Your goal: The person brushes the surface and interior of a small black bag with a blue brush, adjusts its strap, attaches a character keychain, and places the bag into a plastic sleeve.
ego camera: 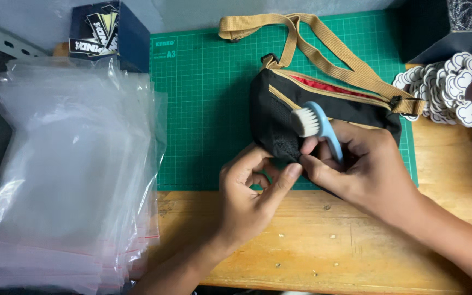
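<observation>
Right hand (356, 164) grips a blue brush (318, 127) against a black bag (279, 109); left hand (252, 186) pinches the bag's lower edge on the surface's green mat (203, 109).

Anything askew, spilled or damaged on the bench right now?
Nothing looks damaged or spilled. The black pouch lies tilted on the green cutting mat, its tan strap looped loosely above. The right hand holds a blue brush against it; the left hand pinches its lower edge.
</observation>
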